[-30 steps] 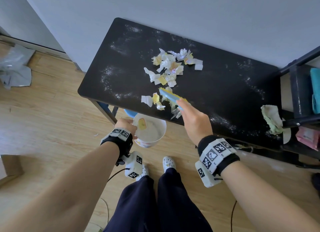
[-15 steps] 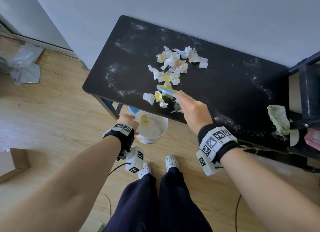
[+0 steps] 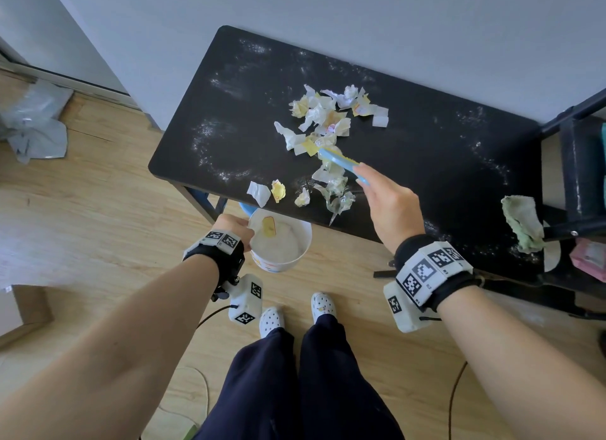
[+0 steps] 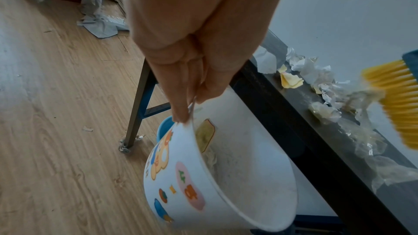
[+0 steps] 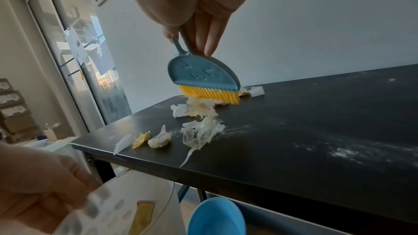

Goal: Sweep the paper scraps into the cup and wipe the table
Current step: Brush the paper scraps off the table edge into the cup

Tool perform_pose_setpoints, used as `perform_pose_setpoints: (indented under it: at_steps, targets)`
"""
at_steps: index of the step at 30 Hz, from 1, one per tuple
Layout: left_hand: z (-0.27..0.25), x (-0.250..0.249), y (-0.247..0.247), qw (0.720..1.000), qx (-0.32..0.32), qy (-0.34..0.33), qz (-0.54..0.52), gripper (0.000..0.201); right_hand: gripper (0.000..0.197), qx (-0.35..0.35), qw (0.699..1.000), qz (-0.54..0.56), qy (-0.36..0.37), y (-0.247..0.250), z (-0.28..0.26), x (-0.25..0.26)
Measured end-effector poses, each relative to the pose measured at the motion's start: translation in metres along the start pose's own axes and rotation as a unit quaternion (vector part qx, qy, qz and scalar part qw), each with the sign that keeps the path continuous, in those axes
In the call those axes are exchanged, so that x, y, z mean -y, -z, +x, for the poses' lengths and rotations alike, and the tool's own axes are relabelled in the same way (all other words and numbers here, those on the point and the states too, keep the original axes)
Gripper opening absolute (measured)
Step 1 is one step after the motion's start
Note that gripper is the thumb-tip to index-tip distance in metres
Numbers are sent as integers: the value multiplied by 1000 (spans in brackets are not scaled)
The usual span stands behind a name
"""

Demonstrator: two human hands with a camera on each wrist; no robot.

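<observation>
White and yellow paper scraps lie heaped mid-table on the black table, with a few loose scraps near its front edge. My right hand grips the handle of a small blue brush with yellow bristles, its bristles on the scraps. My left hand pinches the rim of a white printed cup, held below the table's front edge. A yellow scrap lies inside the cup.
White powder streaks mark the tabletop. A green-white cloth lies at the table's right end beside a dark rack. A blue bowl sits under the table. Grey plastic lies on the wood floor.
My right hand has moved the brush farther back on the table into the scrap pile. The cup stays held below the front edge.
</observation>
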State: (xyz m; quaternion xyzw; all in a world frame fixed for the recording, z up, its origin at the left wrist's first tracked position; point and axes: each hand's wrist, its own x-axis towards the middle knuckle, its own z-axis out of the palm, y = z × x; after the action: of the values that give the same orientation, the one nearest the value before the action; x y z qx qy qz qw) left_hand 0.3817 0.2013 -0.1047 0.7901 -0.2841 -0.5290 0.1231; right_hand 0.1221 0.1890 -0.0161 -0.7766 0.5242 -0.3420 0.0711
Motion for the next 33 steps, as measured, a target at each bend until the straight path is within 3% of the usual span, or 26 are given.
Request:
perform_pose_setpoints:
  at_steps: [5, 9, 14, 21, 29, 33]
  targets:
    - [0, -1, 3, 999, -2, -11, 49, 25, 27, -3, 999, -28, -40, 8, -8, -14]
    - [-2, -2, 4, 1000, -1, -6, 28, 18, 30, 30, 997, -42, -50, 3, -18, -17]
    - [-5, 2, 5, 999, -12, -20, 23, 28, 33, 57, 998, -9, -3, -12, -17, 5]
    - [-7, 9, 6, 998, -24, -50, 16, 32, 29, 52, 998, 29, 2, -31, -4, 17]
    - [-5, 14, 6, 997, -21, -67, 27, 26, 29, 60, 995, 20, 73, -31, -8, 19]
    - [-7, 8, 8, 995, -24, -77, 52, 32, 33, 90, 990, 6, 112, -35, -9, 25]
